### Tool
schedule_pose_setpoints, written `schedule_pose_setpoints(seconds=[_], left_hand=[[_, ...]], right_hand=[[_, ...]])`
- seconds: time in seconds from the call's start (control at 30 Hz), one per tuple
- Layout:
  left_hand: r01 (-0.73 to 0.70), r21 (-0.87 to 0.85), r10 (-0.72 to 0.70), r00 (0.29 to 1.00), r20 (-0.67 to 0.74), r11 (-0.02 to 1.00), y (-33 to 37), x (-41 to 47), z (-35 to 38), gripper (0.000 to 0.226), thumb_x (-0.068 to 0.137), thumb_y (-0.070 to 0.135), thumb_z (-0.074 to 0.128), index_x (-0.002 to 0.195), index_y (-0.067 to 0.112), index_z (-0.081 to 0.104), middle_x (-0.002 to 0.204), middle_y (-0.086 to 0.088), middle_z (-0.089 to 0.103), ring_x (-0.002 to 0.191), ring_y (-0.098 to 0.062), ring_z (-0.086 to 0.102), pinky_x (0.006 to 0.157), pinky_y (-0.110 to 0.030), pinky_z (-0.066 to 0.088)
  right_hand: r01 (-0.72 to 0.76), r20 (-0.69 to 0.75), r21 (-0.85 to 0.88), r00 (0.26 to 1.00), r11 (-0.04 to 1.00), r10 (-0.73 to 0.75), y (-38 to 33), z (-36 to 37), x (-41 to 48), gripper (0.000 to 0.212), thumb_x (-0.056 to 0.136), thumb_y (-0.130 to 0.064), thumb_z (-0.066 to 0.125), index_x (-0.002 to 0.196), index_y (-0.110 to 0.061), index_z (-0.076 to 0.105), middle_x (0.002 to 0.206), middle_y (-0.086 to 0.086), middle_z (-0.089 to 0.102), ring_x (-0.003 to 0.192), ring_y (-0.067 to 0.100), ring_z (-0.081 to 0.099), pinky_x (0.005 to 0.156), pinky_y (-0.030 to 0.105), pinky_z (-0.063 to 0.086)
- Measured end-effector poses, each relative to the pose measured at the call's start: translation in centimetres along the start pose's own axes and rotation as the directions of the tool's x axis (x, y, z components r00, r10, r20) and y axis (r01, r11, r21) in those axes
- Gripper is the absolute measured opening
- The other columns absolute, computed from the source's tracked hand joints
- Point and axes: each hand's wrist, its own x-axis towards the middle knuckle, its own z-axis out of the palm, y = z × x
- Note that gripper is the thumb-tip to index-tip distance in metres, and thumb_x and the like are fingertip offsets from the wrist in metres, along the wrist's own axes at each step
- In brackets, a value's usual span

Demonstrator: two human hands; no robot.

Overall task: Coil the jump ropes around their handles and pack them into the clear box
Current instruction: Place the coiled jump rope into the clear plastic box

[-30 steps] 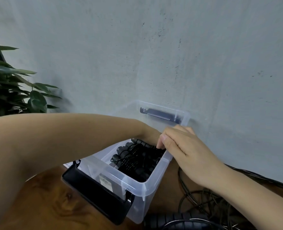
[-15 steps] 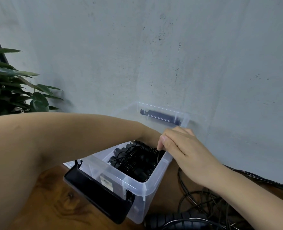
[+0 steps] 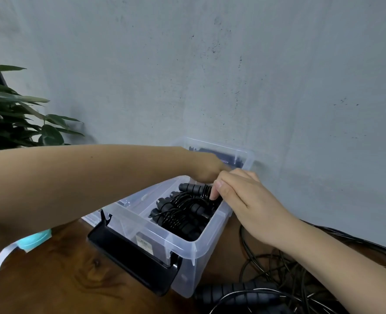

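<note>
The clear box (image 3: 155, 225) stands open on the wooden table, against the wall. Several coiled black jump ropes (image 3: 180, 211) lie inside it, cords wound round their ribbed handles. My left hand (image 3: 206, 172) reaches across into the box's far end, and its fingers are hidden behind my right hand. My right hand (image 3: 239, 193) is over the box's right rim, fingers curled down, thumb tip pressed on the topmost coiled rope. Loose black ropes (image 3: 278, 268) lie tangled on the table to the right of the box.
A black latch (image 3: 131, 252) hangs open on the box's near end. Ribbed handles (image 3: 232, 291) of an uncoiled rope lie in front of the box. A leafy plant (image 3: 11, 118) stands at the left, and a teal object (image 3: 32, 240) shows under my left arm.
Both hands stay at the box's far end with hardly any shift. The view has tilted slightly, bringing the teal object under my left arm into sight.
</note>
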Motion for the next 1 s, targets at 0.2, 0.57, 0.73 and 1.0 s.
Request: schedule_pose_setpoints(seconds=[0.2, 0.57, 0.73, 1.0], left_hand=[[0.058, -0.233, -0.088, 0.989, -0.122, 0.971, 1.8, -2.5, -2.1, 0.035, 0.107, 0.025, 0.052, 0.14, 0.022, 0.06, 0.125, -0.003, 0.068, 0.109, -0.021, 0.058, 0.092, -0.034, 0.045], [-0.074, -0.539, -0.258, 0.818, -0.514, 0.839, 8.7, -10.5, -4.4, 0.022, 0.105, 0.037, 0.059, 0.125, 0.034, 0.068, 0.108, 0.018, 0.069, 0.097, 0.001, 0.064, 0.078, -0.012, 0.047], [-0.242, -0.437, -0.092, 0.782, -0.617, 0.866, 16.3, -10.8, -2.3, 0.026, 0.105, 0.034, 0.061, 0.13, 0.029, 0.067, 0.119, 0.017, 0.066, 0.112, 0.004, 0.059, 0.09, -0.004, 0.041], [-0.351, -0.501, 0.033, 0.843, -0.537, 0.791, 29.2, -8.4, 2.8, 0.018, 0.102, 0.036, 0.061, 0.119, 0.036, 0.069, 0.1, 0.021, 0.07, 0.095, 0.007, 0.065, 0.088, -0.022, 0.054]], right_hand=[[-0.004, 0.013, -0.012, 1.0, 1.0, 0.004, -1.0, -0.5, -0.5, 0.039, 0.117, -0.043, 0.031, 0.108, -0.025, 0.064, 0.101, -0.016, 0.059, 0.11, 0.011, 0.054, 0.104, 0.027, 0.036], [-0.271, -0.053, -0.043, 0.962, 0.962, 0.269, -2.5, -7.5, -12.0, 0.027, 0.11, -0.048, 0.048, 0.131, -0.037, 0.063, 0.136, -0.027, 0.055, 0.133, -0.008, 0.049, 0.102, 0.005, 0.033], [-0.387, -0.022, -0.173, 0.921, 0.906, 0.389, -3.0, -10.4, -19.8, 0.029, 0.107, -0.054, 0.05, 0.128, -0.039, 0.063, 0.132, -0.024, 0.056, 0.128, 0.001, 0.053, 0.108, 0.027, 0.044], [-0.546, -0.102, -0.316, 0.832, 0.776, 0.545, -3.5, -15.3, -32.6, 0.027, 0.107, -0.052, 0.053, 0.128, -0.037, 0.062, 0.13, -0.024, 0.055, 0.126, 0.0, 0.051, 0.109, 0.031, 0.044]])
